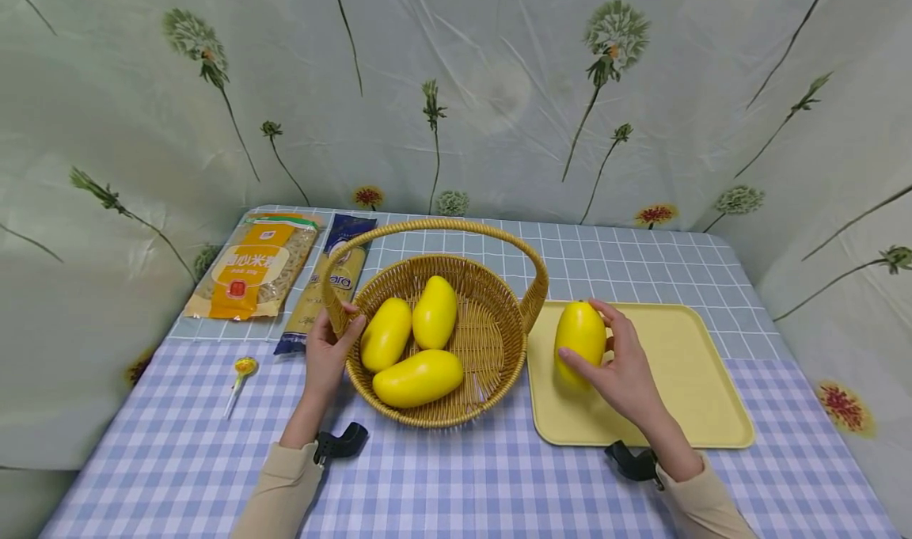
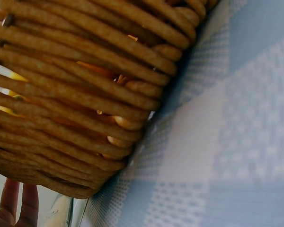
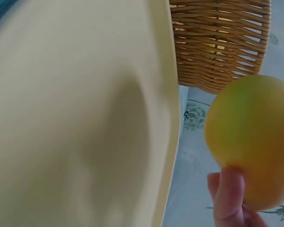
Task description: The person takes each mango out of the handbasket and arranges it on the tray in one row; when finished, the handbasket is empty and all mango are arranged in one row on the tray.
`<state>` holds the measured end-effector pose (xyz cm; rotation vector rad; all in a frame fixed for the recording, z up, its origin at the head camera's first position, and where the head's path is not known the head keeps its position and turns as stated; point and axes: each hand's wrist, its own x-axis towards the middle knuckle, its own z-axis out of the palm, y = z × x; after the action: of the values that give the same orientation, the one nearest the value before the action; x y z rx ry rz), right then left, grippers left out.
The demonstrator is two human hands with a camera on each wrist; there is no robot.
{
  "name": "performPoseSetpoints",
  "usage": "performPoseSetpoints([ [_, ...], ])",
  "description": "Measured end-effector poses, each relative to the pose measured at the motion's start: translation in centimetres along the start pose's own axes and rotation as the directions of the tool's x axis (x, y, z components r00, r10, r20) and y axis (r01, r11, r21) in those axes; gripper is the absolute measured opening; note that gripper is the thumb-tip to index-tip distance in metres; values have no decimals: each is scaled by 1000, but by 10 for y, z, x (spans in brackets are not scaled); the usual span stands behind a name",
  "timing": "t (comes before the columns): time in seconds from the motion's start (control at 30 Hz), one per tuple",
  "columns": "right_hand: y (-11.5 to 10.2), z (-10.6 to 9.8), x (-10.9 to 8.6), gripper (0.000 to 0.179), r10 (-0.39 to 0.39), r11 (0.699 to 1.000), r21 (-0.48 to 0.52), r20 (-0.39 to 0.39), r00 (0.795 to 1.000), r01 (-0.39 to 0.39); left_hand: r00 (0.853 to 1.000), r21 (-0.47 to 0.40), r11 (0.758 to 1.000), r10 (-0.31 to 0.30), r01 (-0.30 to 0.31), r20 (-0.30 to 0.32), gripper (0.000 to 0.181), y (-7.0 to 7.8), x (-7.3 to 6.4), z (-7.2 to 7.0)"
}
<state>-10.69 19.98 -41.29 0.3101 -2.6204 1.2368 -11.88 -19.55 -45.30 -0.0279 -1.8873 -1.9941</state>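
Note:
A round wicker basket (image 1: 486,341) with an arched handle stands in the middle, holding three yellow mangoes (image 1: 417,379) on its left side. My left hand (image 1: 329,363) grips the basket at its left rim by the foot of the handle. In the left wrist view, fingers (image 2: 28,203) show below the woven wall. My right hand (image 1: 625,369) holds another mango (image 1: 579,335), pinched between thumb and fingers. This mango is over the left part of a pale yellow tray (image 1: 684,381), and its shadow falls on the tray in the right wrist view.
Left of the basket lie an orange-labelled bag (image 1: 249,270) of pale food and a blue-ended pasta packet (image 1: 313,305). A wrapped lollipop (image 1: 242,377) lies nearer on the checked tablecloth (image 1: 456,491). Flower-printed curtain (image 1: 499,88) rises behind the table.

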Motion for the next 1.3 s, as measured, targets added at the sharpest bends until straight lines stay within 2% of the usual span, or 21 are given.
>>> performPoseSetpoints([
  [0.1, 3, 1, 0, 77, 19, 999, -31, 3, 1000, -19, 1000, 4, 1000, -2, 2, 0, 22, 0, 0, 0],
  [0.2, 6, 2, -1, 77, 78, 995, -64, 33, 996, -76, 1000, 4, 1000, -4, 4, 0, 23, 0, 0, 0],
  [0.33, 9, 3, -2, 78, 158, 983, -107, 91, 983, -148, 1000, 5, 1000, -6, 6, -1, 22, 1, 0, 0],
  [0.53, 12, 5, -2, 81, 219, 967, -159, 132, 967, -198, 1000, 12, 1000, -11, 11, -5, 22, 1, -1, 1],
  [0.97, 8, 7, -3, 84, 281, 942, -244, 202, 938, -229, 1000, 11, 1000, -6, 6, 1, 23, 0, 0, 0],
  [1.3, 7, 7, -3, 81, 284, 936, -271, 214, 934, -223, 1000, 8, 1000, 4, -4, 2, 22, -1, 0, 0],
])
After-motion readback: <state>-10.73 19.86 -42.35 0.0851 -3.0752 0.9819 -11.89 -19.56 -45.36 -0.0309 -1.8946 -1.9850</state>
